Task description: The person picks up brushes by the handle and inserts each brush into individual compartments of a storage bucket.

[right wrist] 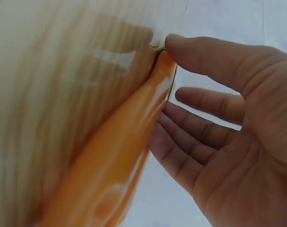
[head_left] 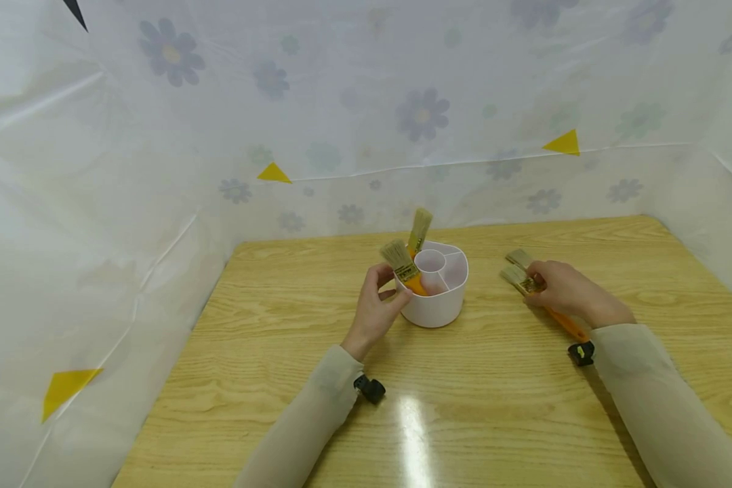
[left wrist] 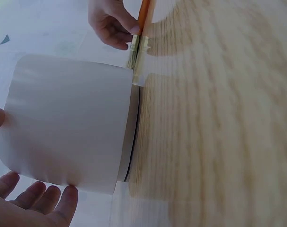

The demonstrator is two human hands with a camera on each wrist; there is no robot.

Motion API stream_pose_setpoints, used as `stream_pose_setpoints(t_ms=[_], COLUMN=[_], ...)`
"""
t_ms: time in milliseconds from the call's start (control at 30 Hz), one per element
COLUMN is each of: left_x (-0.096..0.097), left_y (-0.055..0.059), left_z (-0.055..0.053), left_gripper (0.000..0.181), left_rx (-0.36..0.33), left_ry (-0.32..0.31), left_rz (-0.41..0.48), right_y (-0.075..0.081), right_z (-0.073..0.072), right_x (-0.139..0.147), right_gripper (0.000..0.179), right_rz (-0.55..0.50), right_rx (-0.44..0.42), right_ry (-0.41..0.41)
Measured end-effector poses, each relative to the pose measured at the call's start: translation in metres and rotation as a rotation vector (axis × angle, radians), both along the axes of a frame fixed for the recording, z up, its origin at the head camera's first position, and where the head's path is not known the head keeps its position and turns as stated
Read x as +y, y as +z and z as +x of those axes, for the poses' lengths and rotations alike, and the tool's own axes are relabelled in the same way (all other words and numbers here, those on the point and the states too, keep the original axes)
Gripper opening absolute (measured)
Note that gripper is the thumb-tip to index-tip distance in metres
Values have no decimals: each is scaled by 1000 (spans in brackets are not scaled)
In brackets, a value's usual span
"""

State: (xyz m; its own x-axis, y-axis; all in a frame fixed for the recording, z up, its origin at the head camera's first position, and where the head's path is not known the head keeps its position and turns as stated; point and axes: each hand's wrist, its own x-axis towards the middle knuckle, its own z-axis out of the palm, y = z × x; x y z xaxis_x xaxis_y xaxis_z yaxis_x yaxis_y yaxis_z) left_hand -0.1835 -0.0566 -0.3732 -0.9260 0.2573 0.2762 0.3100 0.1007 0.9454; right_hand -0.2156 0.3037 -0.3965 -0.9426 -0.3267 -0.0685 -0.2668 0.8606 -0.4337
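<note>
A white round desk organizer (head_left: 434, 312) with several compartments stands on the table. Two flat paintbrushes lean in it bristles up, one nearer paintbrush (head_left: 407, 270) and one farther paintbrush (head_left: 421, 227). My left hand (head_left: 375, 308) holds the organizer's left side, thumb at the rim; in the left wrist view its fingers (left wrist: 66, 203) rest against the white wall. To the right, two more paintbrushes (head_left: 515, 278) lie side by side on the table, bristles pointing left. My right hand (head_left: 564, 291) pinches at the ferrule of the nearer one, whose orange handle (right wrist: 110, 142) fills the right wrist view.
The wood-grain table (head_left: 293, 352) meets a flower-patterned plastic sheet (head_left: 341, 122) at the back, with plastic sheeting at both sides too. Yellow tape pieces (head_left: 274, 173) are stuck on the sheeting. Each wrist wears a black camera (head_left: 371, 390).
</note>
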Motion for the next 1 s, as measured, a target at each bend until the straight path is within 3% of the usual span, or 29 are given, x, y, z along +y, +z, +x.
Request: stream_pose_setpoints(t_ms=[333, 633, 1000], left_x=[0, 0, 0], left_y=[1, 0, -1], left_z=[1, 0, 0], left_gripper=[53, 53, 52], left_rx=[2, 1, 4], left_ry=[-8, -3, -9], left_rz=[-2, 7, 3], right_y=[2, -3, -3], right_z=[2, -1, -1], right_x=[-3, -4, -4], right_gripper=[36, 51, 50], right_rz=[12, 26, 43], right_rx=[-45, -48, -39], right_ry=[-41, -55, -39])
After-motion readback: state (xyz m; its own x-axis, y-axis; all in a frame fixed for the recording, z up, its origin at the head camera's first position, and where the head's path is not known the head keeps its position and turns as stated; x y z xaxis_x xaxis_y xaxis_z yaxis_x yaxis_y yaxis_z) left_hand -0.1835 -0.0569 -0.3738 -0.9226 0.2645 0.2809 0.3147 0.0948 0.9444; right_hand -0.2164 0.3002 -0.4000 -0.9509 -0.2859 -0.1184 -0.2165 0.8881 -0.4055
